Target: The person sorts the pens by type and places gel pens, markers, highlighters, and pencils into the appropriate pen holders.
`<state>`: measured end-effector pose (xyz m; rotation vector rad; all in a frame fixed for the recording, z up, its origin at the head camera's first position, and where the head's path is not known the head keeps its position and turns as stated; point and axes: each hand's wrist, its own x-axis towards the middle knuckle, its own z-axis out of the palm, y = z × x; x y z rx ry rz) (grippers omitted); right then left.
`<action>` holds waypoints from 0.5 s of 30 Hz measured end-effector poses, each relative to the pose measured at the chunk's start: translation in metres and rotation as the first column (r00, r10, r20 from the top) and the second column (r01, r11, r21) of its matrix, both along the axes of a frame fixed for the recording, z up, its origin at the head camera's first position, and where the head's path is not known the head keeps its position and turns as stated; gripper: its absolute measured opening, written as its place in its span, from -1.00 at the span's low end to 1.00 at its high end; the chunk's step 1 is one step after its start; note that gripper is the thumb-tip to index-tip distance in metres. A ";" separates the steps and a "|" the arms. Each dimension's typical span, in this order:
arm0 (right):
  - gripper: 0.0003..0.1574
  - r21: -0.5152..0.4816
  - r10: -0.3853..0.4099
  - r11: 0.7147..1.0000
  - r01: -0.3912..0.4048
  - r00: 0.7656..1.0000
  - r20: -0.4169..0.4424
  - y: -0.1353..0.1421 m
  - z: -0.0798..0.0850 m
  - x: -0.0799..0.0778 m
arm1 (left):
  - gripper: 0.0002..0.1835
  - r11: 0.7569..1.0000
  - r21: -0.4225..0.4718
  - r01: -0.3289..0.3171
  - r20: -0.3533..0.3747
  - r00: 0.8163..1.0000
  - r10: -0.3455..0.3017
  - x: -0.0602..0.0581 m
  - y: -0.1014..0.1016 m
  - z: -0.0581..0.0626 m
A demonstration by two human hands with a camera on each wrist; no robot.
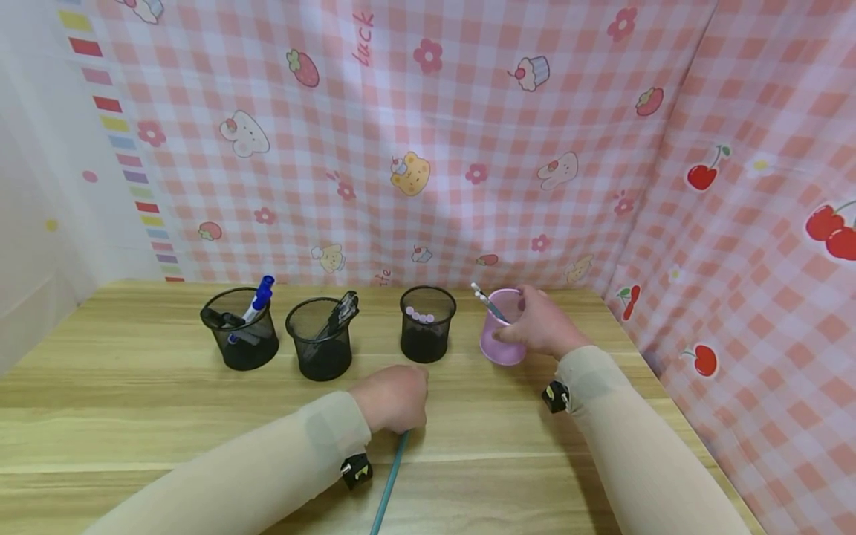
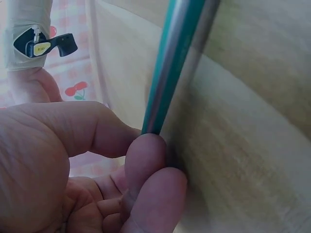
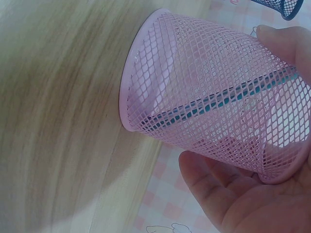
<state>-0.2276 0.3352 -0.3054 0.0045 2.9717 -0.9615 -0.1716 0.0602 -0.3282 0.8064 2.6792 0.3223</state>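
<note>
My left hand (image 1: 396,399) pinches a slim teal pencil (image 1: 391,479) at one end, between thumb and fingertips. The pencil lies at or just above the wooden table, as the left wrist view shows from close by. On the right, my right hand (image 1: 543,327) grips a pink mesh pen holder (image 3: 209,92) near its rim, thumb on one side and fingers on the other. The holder stands upright on the table. Inside it, teal pencils (image 3: 218,101) with white ends lean to one side; their exact number is hard to tell through the mesh.
Black mesh pen holders stand in a row: one with a blue-capped marker (image 1: 261,299), one with black pens (image 1: 337,316), one (image 1: 428,345) with several pale pink round tips. Behind the wooden table (image 1: 134,416) hangs a pink checked cloth (image 1: 468,208), which also covers the right side.
</note>
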 end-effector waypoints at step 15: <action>0.31 0.021 -0.005 1.000 0.005 1.000 0.003 -0.001 0.001 0.001 | -0.72 0.885 0.462 -0.062 0.030 0.998 0.054 -0.013 -0.003 0.039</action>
